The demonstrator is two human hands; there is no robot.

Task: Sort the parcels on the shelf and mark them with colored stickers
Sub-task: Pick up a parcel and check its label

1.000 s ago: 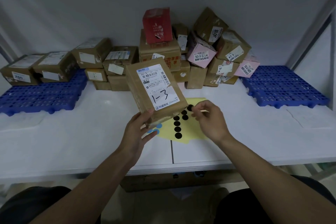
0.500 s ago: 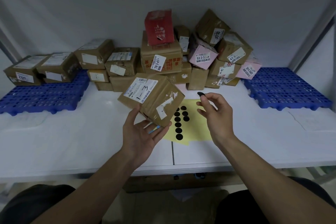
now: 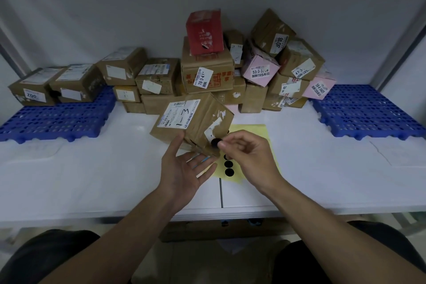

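Parcel marked 1-3 [image 3: 198, 120] held tilted above shelf [image 3: 92, 180], front-centre, over yellow sticker sheet [image 3: 258, 132]. Left hand [image 3: 184, 169] supports it from below, fingers straight, thumb against side. Right hand [image 3: 251, 157] pinches black sticker [image 3: 214, 143] against parcel's near face. Parcel pile [image 3: 207, 76] along back edge.

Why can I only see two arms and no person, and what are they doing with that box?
The camera sits on the person's head and looks down, so you see only their arms. There is just this one view. The left hand steadies a brown box marked 1-3, thumb against it, fingers beneath. The right hand pinches a round black sticker at the box's side. Under the hands lies a yellow sheet with more black stickers. Behind, a pile of parcels stands on the white shelf, with a blue mat at the left end and another at the right.
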